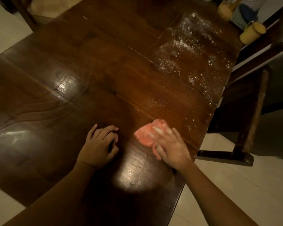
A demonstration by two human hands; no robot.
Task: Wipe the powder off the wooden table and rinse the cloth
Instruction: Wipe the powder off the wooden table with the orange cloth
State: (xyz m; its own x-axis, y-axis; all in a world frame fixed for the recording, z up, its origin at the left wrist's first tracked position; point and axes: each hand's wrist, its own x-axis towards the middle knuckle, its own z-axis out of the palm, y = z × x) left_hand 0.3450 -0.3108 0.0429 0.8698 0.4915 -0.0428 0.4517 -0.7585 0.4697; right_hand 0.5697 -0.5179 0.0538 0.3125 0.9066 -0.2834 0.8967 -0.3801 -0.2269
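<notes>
My right hand (171,148) presses flat, fingers straight, on the pink cloth (145,135) near the wooden table's (88,70) right edge. My left hand (100,144) rests beside it, fingers loosely curled, holding nothing. White powder (186,51) lies scattered far right.

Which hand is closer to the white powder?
Right. The right hand, on the pink cloth, lies just short of the powder; the left hand rests on the table farther left.

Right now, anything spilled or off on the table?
Yes: white powder is scattered over the far right of the table, trailing along its right edge toward the pink cloth under the right hand. Nothing else looks odd.
</notes>
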